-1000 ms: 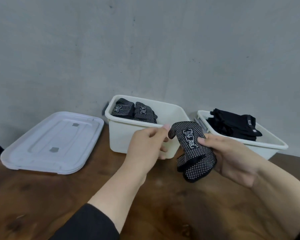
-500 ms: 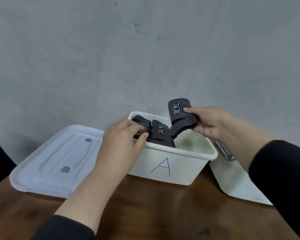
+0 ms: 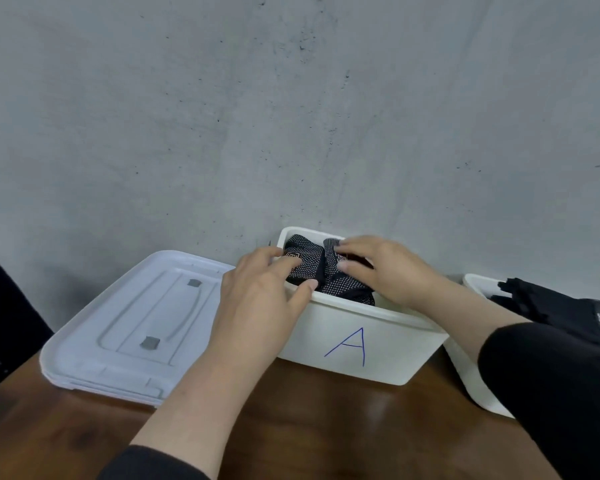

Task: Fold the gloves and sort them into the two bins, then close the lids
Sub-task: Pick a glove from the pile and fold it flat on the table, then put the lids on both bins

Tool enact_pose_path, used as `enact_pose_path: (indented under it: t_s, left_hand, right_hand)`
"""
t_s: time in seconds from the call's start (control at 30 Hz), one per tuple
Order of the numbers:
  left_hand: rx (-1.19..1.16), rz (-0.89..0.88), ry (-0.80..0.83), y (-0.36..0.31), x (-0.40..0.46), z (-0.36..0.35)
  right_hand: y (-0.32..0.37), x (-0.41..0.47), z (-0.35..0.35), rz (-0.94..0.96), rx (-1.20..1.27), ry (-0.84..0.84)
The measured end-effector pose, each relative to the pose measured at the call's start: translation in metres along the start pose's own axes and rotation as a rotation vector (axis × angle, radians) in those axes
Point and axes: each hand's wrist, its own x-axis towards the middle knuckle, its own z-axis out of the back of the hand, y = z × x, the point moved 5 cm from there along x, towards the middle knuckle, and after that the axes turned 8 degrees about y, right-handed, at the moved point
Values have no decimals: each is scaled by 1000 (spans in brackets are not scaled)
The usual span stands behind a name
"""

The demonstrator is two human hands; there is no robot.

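White bin A [image 3: 388, 355], marked with a blue letter A, stands against the wall and holds folded black gloves with white dots [image 3: 307, 266]. My left hand [image 3: 257, 303] reaches over the bin's left front corner. Its fingers press on the folded dotted gloves and its thumb lies along the front rim. My right hand [image 3: 385, 271] is inside the bin and grips another folded dotted glove [image 3: 343, 289] right beside the first ones, fingers on top and thumb against it. A second white bin [image 3: 473, 282] at the right holds plain black gloves [image 3: 568, 310].
A white lid [image 3: 136, 320] lies flat on the brown wooden table [image 3: 309, 427], left of bin A. The grey wall stands directly behind both bins. My right sleeve covers part of the second bin. Something dark sits at the far left edge.
My right hand carried the dotted glove from in front of me over bin A and lowered it inside. My left hand moved onto the gloves lying in the bin.
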Motion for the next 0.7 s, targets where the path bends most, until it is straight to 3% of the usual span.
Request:
enact_pose_path:
  t_s: [0.1,0.27,0.4,0.5,0.57,0.63,0.7]
  left_hand:
    - [-1,0,10,0,1,-2]
    - [-21,4,44,1,0,-1]
    - [-65,-33,-39,-4,-5,9]
    - [-118,-33,-189,-7,-25,25]
    - [-81,-15,-192,-1,-45,33]
    - [36,-15,-145,14,-65,40]
    - [180,16,-56,37,-83,50]
  right_hand:
    - [-5,-2,-12,-91,-35,190]
    - [5,-1,-7,-141,19,201]
    - [17,-13,8,-66,86,-12]
    - [44,-45,32,33,140,-390]
    - [70,-79,33,127,198,-609]
    - [92,-111,8,145,283,-622]
    - [110,-136,-37,96,333,-482]
